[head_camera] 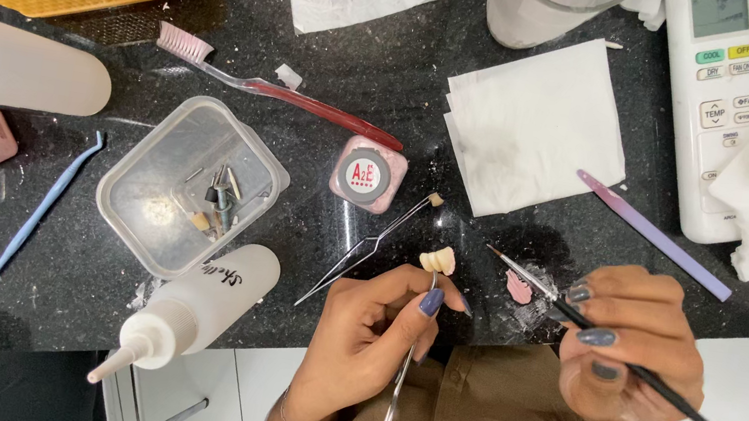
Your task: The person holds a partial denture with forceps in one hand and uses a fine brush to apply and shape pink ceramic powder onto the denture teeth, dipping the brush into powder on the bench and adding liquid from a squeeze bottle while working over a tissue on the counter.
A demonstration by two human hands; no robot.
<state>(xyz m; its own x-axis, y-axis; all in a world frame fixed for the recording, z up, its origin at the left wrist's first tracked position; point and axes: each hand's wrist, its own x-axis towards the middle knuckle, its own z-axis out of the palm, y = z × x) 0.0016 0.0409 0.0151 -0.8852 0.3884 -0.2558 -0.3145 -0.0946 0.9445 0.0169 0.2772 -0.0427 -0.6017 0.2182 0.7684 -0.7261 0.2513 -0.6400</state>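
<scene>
Fingers of the left hand are pinched together on a thin metal tool, at whose upper end a small cream-coloured row of false teeth is carried just above the fingertips. By the right hand a fine black brush is gripped between closed fingers, its tip pointed toward the teeth but kept apart from them. A small pink lump is seen on the dark stone counter between the two hands. Metal tweezers lie just left of the teeth, near a small pink jar. Further left, a clear plastic tub with small metal bits and a white squeeze bottle are placed. Folded white tissues and a lilac stick lie above the right hand.
</scene>
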